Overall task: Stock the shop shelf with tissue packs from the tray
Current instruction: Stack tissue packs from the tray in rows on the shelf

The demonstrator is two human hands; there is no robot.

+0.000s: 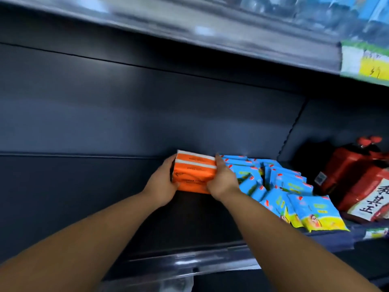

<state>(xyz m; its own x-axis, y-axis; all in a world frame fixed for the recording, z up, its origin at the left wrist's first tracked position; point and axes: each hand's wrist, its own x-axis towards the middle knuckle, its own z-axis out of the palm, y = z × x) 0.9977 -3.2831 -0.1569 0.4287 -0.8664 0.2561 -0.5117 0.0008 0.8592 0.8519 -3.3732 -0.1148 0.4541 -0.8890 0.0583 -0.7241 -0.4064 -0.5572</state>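
Observation:
A small stack of orange tissue packs (192, 174) sits deep on the dark shelf (94, 197), close to the back wall. My left hand (162, 184) grips the stack's left end, fingers curled round it. My right hand (222, 182) holds the right end, thumb along the top edge. Both forearms reach in over the shelf's front rail. The tray is not in view.
Several blue and yellow packets (280, 190) lie in rows just right of the orange stack, touching my right hand. Red bags (357, 180) stand further right behind an upright divider. The shelf above (189, 28) overhangs, with a price label (366, 62) at its right.

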